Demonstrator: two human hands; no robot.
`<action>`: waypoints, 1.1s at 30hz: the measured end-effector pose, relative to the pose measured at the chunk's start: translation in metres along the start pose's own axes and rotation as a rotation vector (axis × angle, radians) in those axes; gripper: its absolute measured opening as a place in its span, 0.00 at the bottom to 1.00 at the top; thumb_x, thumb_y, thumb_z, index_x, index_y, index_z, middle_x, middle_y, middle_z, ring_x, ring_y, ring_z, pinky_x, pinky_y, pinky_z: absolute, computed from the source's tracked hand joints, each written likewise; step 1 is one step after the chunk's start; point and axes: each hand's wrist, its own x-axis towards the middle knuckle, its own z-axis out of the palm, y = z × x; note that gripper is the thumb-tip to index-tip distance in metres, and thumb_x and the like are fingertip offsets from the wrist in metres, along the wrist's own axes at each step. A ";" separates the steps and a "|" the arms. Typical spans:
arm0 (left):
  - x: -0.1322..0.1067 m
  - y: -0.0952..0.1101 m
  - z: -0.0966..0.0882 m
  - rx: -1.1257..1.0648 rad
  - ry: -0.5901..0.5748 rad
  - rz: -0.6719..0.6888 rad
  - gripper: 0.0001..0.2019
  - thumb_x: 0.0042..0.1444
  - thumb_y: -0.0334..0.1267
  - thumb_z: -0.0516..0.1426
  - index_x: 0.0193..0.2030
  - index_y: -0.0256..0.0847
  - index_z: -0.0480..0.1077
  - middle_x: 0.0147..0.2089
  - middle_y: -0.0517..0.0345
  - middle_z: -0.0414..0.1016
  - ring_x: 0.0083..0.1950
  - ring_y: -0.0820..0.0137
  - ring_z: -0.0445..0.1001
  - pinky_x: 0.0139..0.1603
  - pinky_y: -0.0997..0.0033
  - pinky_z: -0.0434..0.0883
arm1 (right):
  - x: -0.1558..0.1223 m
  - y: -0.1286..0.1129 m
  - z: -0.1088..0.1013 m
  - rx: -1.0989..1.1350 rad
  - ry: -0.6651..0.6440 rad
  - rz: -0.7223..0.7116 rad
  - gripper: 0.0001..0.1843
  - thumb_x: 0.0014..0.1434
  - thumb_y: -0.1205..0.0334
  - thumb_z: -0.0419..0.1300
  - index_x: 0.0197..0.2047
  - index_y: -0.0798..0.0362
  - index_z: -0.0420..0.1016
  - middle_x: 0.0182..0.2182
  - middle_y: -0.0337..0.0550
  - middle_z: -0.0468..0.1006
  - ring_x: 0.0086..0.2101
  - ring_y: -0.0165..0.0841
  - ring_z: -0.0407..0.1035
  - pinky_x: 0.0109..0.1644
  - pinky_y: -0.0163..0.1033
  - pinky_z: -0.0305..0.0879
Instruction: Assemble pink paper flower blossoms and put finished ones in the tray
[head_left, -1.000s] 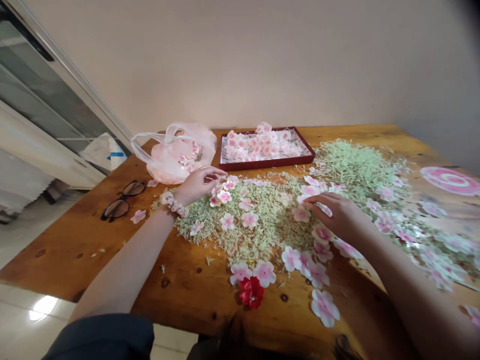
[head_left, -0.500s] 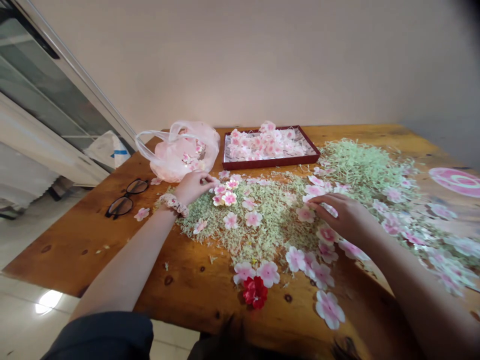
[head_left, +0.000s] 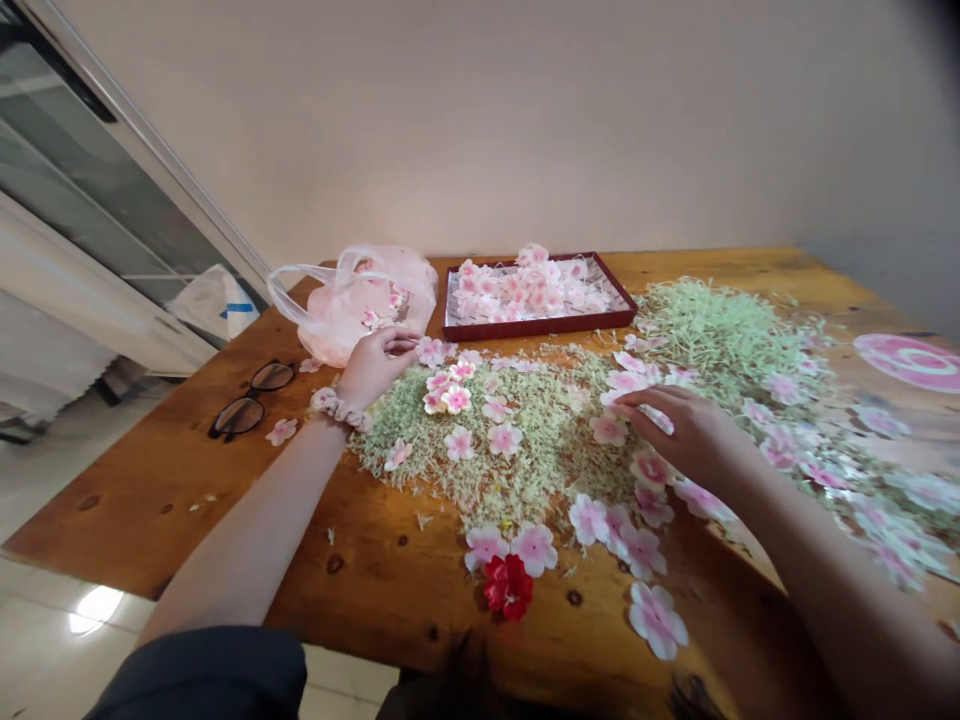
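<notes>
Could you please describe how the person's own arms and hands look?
Neither the left hand nor the right hand wears a glove, and the left forearm and right forearm are bare. A puffy pale-pink patterned fabric scrunchie circles the left wrist.

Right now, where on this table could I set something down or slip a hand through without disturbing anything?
Bare wood shows at the left end of the wooden table, in front of the glasses, and between the left forearm, the shredded green pile and the red flower. It's crowded around the right hand, where pink blossoms and shreds cover the wood.
</notes>
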 end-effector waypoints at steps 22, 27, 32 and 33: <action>0.022 0.039 0.045 0.575 -0.183 0.054 0.20 0.56 0.52 0.54 0.37 0.35 0.74 0.41 0.47 0.76 0.42 0.61 0.74 0.42 0.64 0.70 | 0.003 -0.071 -0.017 0.562 0.238 0.418 0.13 0.58 0.52 0.59 0.31 0.53 0.77 0.22 0.41 0.77 0.23 0.30 0.70 0.23 0.34 0.64; 0.014 0.043 0.062 0.658 -0.163 0.043 0.22 0.53 0.56 0.54 0.39 0.38 0.75 0.42 0.47 0.77 0.42 0.60 0.74 0.40 0.64 0.68 | 0.003 -0.070 -0.010 0.526 0.233 0.393 0.12 0.57 0.53 0.60 0.35 0.52 0.78 0.27 0.42 0.79 0.26 0.31 0.71 0.27 0.35 0.66; 0.014 0.042 0.063 0.671 -0.169 0.065 0.25 0.49 0.59 0.55 0.38 0.39 0.77 0.39 0.47 0.79 0.41 0.56 0.74 0.41 0.60 0.68 | 0.004 -0.066 -0.008 0.457 0.203 0.357 0.14 0.61 0.54 0.54 0.37 0.52 0.78 0.30 0.45 0.80 0.29 0.35 0.71 0.25 0.37 0.65; 0.014 0.041 0.064 0.663 -0.159 0.082 0.23 0.50 0.57 0.56 0.38 0.39 0.77 0.40 0.47 0.79 0.42 0.55 0.75 0.43 0.58 0.68 | 0.004 -0.066 -0.008 0.438 0.201 0.351 0.14 0.61 0.55 0.53 0.37 0.52 0.78 0.30 0.46 0.80 0.29 0.36 0.71 0.26 0.38 0.65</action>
